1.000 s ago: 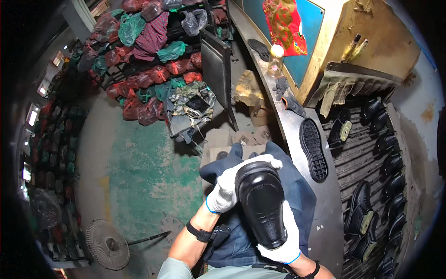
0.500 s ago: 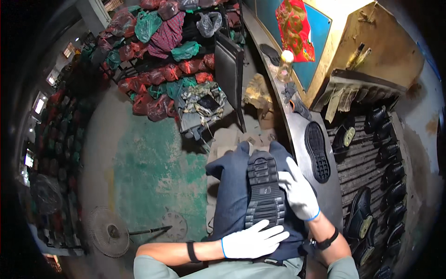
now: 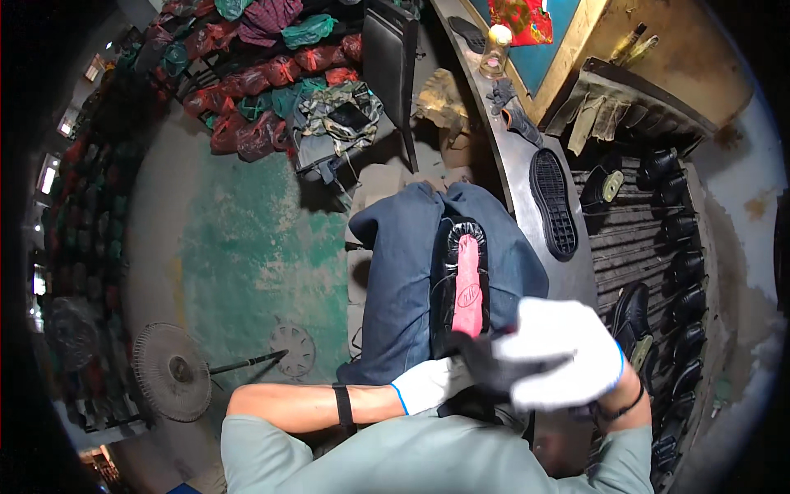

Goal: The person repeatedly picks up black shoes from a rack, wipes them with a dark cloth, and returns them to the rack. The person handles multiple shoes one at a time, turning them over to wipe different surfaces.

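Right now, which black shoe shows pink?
The upturned shoe on the lap: a pink strip runs along its underside. The rack shoes at right show black or pale patches, no pink.

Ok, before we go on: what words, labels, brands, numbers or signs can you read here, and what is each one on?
Nothing I can quote with certainty.
Pink strip on the black shoe: a dark oval mark with strokes inside, too small to read surely.
Red sheet: yellowish pattern, cut off by the picture's edge; no legible words.
Bottle: too small to tell whether it carries writing.
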### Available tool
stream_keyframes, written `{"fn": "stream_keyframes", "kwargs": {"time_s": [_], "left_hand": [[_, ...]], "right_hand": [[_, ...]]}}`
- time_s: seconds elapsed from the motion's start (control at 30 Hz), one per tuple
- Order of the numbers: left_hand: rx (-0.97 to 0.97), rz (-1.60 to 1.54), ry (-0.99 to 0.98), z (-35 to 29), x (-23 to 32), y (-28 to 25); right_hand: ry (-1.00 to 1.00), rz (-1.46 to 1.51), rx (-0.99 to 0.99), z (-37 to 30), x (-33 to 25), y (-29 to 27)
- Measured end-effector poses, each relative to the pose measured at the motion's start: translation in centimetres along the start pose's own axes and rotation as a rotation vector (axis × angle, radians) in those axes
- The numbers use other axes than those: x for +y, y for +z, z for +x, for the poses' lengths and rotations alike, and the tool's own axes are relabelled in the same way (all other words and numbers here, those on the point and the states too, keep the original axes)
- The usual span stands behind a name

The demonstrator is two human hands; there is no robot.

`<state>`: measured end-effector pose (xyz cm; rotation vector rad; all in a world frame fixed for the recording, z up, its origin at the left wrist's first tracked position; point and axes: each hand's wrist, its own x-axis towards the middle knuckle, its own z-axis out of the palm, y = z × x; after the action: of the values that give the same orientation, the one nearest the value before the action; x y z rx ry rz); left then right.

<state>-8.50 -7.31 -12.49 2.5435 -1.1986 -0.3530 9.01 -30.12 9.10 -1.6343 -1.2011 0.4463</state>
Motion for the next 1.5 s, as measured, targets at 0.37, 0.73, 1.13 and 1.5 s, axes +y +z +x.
{"fn": "stream_keyframes", "kwargs": {"time_s": [0.37,0.73,1.13,1.5], "left_hand": [[0.187,-1.094,-0.225,2.1,-1.3,-5.4],[0.717,-0.818,-0.260,1.2,-8.0,-14.2],[0.547,-0.937,-1.015,4.4,-13.1,-18.4],[0.751,-0.531,-0.827,4.3,-5.7,-18.1]], "right_hand": [[-0.034,-0.246,-0.028,-0.9,7.6,4.6],[0.296,0.462,0.234,0.3,11.1,3.9],[0.846,0.047,0.445,4.5,12.6,3.4],[0.346,-0.481,0.592,3.1,9.3,8.3]]}}
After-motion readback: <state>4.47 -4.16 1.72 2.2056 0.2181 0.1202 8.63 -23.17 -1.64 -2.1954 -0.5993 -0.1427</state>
